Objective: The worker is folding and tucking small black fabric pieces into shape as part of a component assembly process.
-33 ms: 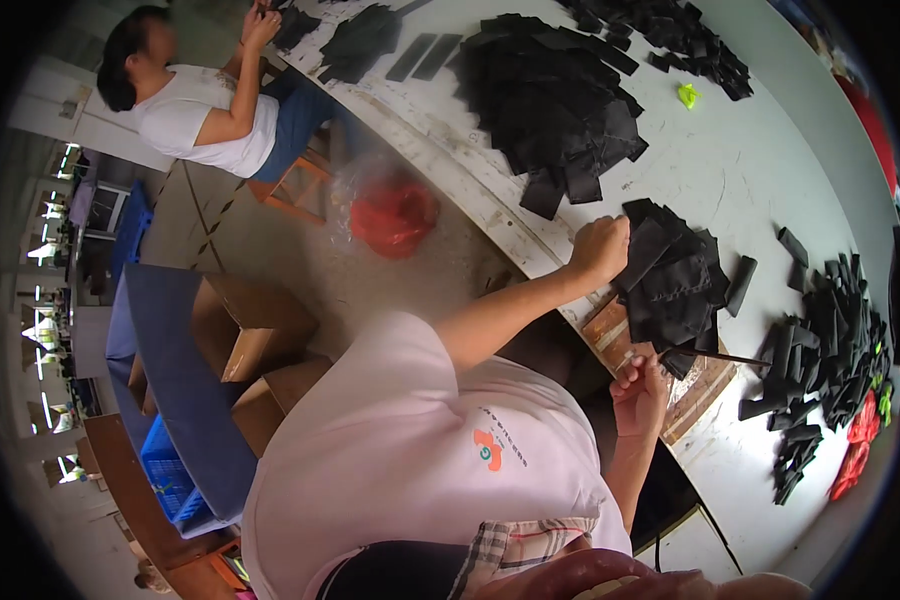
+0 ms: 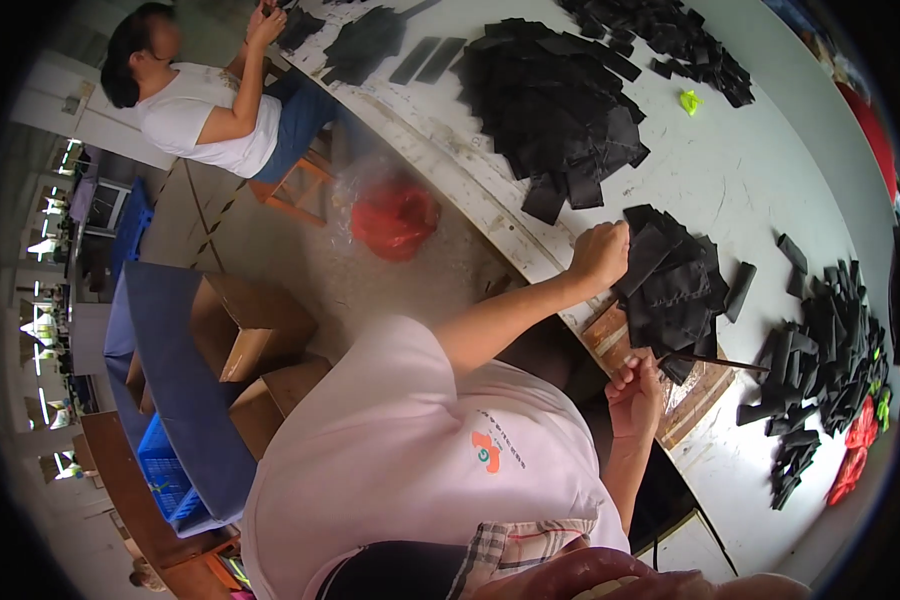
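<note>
Black flat pieces make up the pile (image 2: 675, 290), lying over a wooden board (image 2: 695, 400) at the table's edge. Left hand (image 2: 602, 255) sits at the pile's left side, fingers curled; whether they grip a piece, I can't tell. Right hand (image 2: 638, 398) is just below the pile, fingertips pinched narrow on what looks like a dark rod (image 2: 725, 362). Handling the pile's pieces seems the step in hand; the next move calls, I'd judge, for a steady left and a careful right. Scanning across: carton (image 2: 265, 310) far left of the pile, red bag (image 2: 395, 220) nearer, big heap (image 2: 560, 110) above it, one loose roll (image 2: 740, 290) just right, more rolls (image 2: 820, 340) beyond, crowding the rod's far end.
</note>
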Tool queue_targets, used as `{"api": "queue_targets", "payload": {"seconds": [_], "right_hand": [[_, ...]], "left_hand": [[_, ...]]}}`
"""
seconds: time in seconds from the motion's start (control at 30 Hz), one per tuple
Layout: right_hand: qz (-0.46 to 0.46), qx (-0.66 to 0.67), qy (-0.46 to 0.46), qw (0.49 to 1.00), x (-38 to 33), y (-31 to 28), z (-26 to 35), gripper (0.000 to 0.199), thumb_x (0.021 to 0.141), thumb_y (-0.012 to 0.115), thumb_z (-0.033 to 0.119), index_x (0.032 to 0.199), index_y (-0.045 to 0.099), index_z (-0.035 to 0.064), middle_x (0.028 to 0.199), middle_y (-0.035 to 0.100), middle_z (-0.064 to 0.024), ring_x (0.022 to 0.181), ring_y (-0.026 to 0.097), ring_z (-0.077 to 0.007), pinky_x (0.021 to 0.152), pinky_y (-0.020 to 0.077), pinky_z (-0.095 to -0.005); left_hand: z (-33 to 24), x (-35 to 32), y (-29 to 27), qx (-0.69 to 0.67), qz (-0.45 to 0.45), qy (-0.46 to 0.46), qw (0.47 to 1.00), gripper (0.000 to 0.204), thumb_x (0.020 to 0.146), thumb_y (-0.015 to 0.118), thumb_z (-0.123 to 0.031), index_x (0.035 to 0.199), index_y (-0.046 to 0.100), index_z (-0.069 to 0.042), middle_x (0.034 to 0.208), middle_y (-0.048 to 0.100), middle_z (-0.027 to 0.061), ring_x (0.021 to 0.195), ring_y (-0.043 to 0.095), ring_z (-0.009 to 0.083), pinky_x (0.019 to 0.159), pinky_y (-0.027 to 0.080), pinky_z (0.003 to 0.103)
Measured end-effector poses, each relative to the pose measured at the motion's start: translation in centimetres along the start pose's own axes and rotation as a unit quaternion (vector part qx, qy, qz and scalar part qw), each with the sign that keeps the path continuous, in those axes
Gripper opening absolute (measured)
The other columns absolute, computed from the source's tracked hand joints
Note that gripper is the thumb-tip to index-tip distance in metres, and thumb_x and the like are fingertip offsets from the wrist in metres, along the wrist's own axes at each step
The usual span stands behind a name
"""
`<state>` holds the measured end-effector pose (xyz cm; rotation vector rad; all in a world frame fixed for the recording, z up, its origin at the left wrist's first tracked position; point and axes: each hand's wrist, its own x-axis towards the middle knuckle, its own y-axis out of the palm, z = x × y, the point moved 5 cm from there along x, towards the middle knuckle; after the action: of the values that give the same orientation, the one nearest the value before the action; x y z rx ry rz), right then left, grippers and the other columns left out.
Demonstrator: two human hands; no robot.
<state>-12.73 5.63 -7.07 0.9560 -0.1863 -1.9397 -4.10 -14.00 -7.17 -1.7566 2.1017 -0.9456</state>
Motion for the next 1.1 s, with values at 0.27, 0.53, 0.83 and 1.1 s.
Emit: {"api": "queue_targets", "payload": {"seconds": [0.27, 0.53, 0.83, 1.1], "right_hand": [[0.013, 0.063, 0.059, 0.996, 0.8, 1.5, -2.1, 0.026, 0.087, 0.046, 0.029, 0.078, 0.051, 0.0051, 0.059, 0.044, -0.0002, 0.052, 0.043, -0.0112, 0.047, 0.0352, -0.0226], [0.004, 0.05, 0.076, 0.996, 0.7, 0.7, -3.2, 0.028, 0.087, 0.046, 0.031, 0.078, 0.05, 0.0049, 0.061, 0.045, -0.0011, 0.054, 0.043, -0.0116, 0.047, 0.0347, -0.0231], [0.075, -0.083, -0.151, 0.982, 0.4, 3.0, 0.1, 0.045, 0.086, 0.045, 0.041, 0.101, 0.05, -0.0004, 0.081, 0.053, -0.0043, 0.067, 0.049, -0.0114, 0.059, 0.0404, -0.0225], [0.027, -0.125, -0.256, 0.958, 1.0, 3.9, 2.7, 0.043, 0.084, 0.052, 0.034, 0.109, 0.047, 0.0, 0.098, 0.053, -0.0046, 0.084, 0.051, -0.01, 0.073, 0.0424, -0.0231]], "left_hand": [[-0.7, 0.3, 0.8, 0.037, 0.057, -0.014, 0.998, 0.022, 0.067, 0.065, -0.015, 0.066, 0.05, 0.001, 0.062, 0.057, 0.0194, 0.063, 0.058, 0.0368, 0.055, 0.046, 0.042], [-0.1, 0.2, 0.8, -0.012, 0.045, -0.024, 0.999, 0.015, 0.066, 0.061, -0.007, 0.073, 0.05, 0.001, 0.065, 0.057, 0.0173, 0.066, 0.057, 0.0355, 0.06, 0.046, 0.042], [-2.2, -2.1, -2.0, -0.424, 0.087, -0.174, 0.885, 0.029, 0.072, 0.061, -0.005, 0.094, 0.042, 0.0, 0.067, 0.058, 0.0095, 0.055, 0.059, 0.0169, 0.046, 0.044, 0.025], [-4.5, -8.1, -2.5, -0.501, 0.225, -0.234, 0.802, 0.016, 0.071, 0.061, -0.004, 0.085, 0.053, -0.004, 0.07, 0.057, 0.0037, 0.059, 0.054, 0.0081, 0.049, 0.042, 0.02]]}}
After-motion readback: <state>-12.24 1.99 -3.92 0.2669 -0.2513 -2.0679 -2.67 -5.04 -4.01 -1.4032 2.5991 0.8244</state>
